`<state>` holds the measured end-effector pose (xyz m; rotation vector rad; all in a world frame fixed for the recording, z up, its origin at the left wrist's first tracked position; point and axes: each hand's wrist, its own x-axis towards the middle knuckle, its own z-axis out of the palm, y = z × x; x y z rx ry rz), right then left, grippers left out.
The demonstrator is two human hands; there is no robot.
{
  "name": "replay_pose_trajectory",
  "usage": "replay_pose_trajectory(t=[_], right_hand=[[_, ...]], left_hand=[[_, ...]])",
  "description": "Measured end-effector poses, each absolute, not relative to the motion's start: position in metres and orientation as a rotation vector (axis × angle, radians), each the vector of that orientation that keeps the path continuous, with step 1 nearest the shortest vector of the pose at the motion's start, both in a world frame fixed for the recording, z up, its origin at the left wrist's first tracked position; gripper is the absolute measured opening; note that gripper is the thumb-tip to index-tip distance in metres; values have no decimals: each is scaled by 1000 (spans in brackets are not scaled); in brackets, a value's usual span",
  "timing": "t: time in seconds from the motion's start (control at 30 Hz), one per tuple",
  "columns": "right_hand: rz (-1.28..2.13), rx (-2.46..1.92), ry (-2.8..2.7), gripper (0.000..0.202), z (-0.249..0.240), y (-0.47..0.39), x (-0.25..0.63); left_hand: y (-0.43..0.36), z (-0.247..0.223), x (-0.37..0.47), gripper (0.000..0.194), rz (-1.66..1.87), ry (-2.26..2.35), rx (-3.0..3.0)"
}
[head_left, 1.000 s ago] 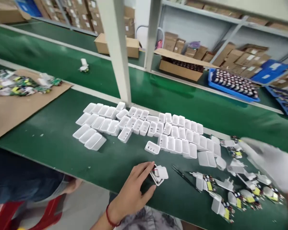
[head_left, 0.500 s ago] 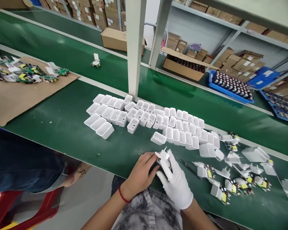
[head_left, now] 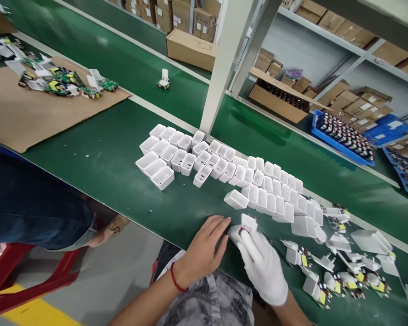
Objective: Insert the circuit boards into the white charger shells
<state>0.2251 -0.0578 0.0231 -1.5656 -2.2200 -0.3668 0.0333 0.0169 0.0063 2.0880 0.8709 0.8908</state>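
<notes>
We found no legible text, brand, number or sign anywhere in the view. White labels stood on the cardboard cartons on the far right shelf and on the stacked boxes at the far left, but their print was too small and blurred for us to read. The yellow stickers on the circuit boards at near right showed no readable marks.
</notes>
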Motion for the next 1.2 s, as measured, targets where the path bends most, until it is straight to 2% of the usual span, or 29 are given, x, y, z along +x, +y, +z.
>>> replay_pose_trajectory(t=[0.13,0.3,0.43,0.73,0.83,1.07,1.2], right_hand=[[-352,-1695,-2028,73,13,-74,214],[-78,-1706,-2081,59,-4,-64,203],[65,-1668,-1991,45,6,-55,204],[249,-1637,-1766,32,30,-64,208],[318,-1583,-1579,33,34,-71,219],[1013,-1601,-1213,29,29,-42,217],[1199,-1466,-1054,24,30,-29,207]], left_hand=[[21,0,20,35,1032,1036,1972],[25,-1,19,32,1006,1063,2037],[25,-1,20,32,967,1056,2083],[24,6,21,38,823,1052,2197],[25,6,22,36,780,1058,2233],[26,3,25,34,769,1095,2281],[27,2,25,33,753,1060,2290]])
